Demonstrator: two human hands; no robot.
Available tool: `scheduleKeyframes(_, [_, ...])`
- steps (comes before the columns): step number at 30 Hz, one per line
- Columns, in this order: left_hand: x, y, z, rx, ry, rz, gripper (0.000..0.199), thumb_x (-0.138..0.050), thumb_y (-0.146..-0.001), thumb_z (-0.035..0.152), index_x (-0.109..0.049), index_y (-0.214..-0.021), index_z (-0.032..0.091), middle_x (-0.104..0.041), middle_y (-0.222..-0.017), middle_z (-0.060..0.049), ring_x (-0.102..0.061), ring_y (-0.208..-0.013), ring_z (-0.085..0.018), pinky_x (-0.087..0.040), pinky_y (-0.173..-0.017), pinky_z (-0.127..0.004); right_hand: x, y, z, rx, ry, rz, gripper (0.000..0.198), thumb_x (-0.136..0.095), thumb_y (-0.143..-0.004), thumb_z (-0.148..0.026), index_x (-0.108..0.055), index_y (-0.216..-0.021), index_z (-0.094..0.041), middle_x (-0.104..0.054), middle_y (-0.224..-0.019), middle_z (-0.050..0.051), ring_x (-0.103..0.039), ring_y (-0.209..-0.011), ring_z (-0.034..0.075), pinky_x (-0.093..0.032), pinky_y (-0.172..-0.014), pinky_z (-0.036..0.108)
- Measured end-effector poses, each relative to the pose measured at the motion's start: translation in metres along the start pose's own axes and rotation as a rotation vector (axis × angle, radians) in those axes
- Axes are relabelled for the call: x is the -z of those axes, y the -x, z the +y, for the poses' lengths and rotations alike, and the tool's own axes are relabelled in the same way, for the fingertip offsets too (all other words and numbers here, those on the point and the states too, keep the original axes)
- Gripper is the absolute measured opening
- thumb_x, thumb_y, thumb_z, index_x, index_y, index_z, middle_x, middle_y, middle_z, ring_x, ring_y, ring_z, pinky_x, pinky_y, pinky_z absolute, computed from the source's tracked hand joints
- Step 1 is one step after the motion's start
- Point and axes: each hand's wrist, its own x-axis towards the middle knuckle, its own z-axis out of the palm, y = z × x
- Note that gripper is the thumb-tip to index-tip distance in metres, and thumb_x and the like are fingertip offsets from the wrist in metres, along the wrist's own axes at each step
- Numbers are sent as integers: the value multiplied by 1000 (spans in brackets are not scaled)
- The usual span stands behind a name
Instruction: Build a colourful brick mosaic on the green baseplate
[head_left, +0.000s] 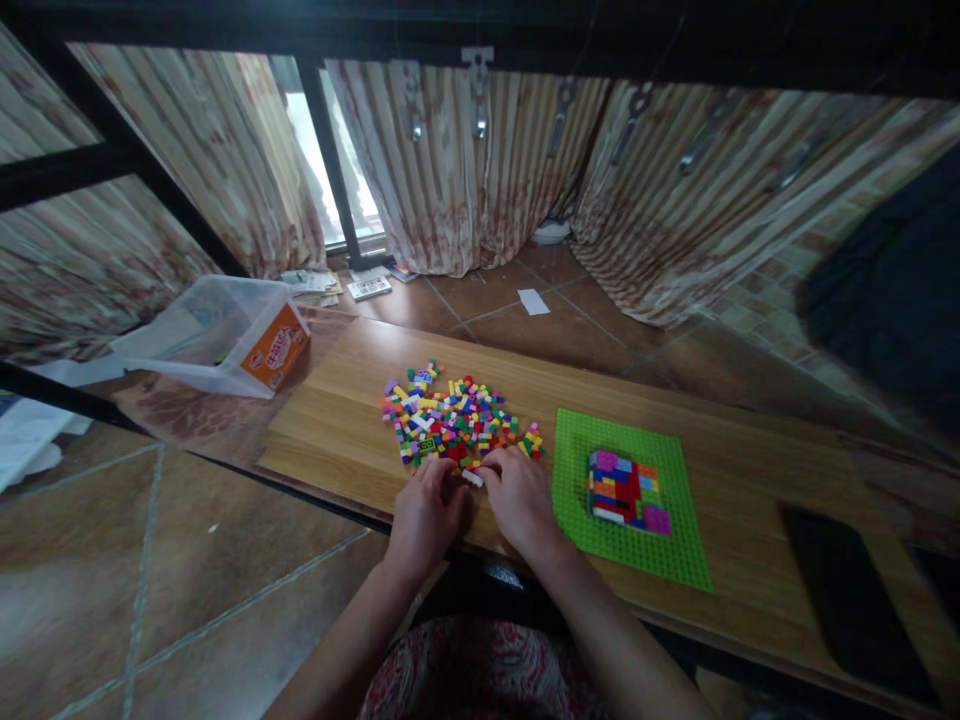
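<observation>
A white toy brick (472, 478) shows between my two hands, at the near edge of a pile of small coloured building bricks (457, 415). The fingertips of my right hand (520, 492) are pinched at the brick's right end. My left hand (427, 508) is beside it on the left, fingers curled together; what they hold, if anything, is hidden. To the right lies a green studded baseplate (684, 540), and on it stands a block of joined bricks (626, 490) in red, blue, orange, pink and white.
The bricks and baseplate lie on a wooden board (330, 425). A clear plastic bin (202, 330) with an orange label stands at the left. A dark flat object (855, 600) lies at the right. Beyond are papers (369, 285) on the tiled floor and patterned curtains (465, 190).
</observation>
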Motion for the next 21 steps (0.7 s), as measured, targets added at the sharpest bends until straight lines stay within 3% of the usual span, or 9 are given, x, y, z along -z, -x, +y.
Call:
scheduleKeyframes(11, [-3, 2, 4, -5, -44, -29, 22, -58, -82, 24, -60, -104, 22, -64, -100, -5, -62, -85, -18, -48, -74, -29, -1, 5, 5, 7, -62, 48, 13, -55, -87, -24, -63, -76, -23, -64, -84, 3, -60, -78, 19, -40, -69, 30])
scheduleKeyframes(21, [-5, 0, 9, 24, -71, 10, 24, -60, -81, 33, -62, -103, 22, -66, -100, -6, -63, -88, -21, -46, -73, -30, 0, -4, -1, -15, 125, 53, 21, -47, -86, -16, -67, -82, -20, -65, -89, 9, -60, -81, 21, -42, -70, 30])
